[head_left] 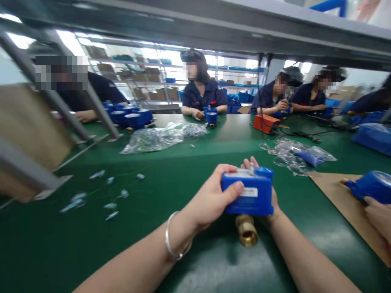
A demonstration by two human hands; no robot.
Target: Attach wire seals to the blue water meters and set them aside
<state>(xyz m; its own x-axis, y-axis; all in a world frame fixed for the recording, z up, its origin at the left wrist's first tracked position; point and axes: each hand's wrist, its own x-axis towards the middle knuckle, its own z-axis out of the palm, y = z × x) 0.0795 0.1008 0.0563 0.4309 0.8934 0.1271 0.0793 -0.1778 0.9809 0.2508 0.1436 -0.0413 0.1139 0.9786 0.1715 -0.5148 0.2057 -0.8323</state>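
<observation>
A blue water meter (259, 197) with a white label and a threaded brass pipe end (248, 234) is held just above the green bench in front of me. My left hand (218, 195) grips its left side, thumb across the front near the label. Around the right and back of the meter wraps my right hand (275, 205); most of it is hidden by the housing, with fingertips showing over the top edge. A silver bangle (168, 236) circles my left wrist.
Small light-blue pieces (77, 197) with thin wires lie scattered at left. Clear plastic bags (155, 138), transparent rings (287, 156) and an orange box (265, 123) sit farther back. At right, a co-worker's hand (378, 213) holds another meter (374, 185) over cardboard (332, 191). Other people work opposite.
</observation>
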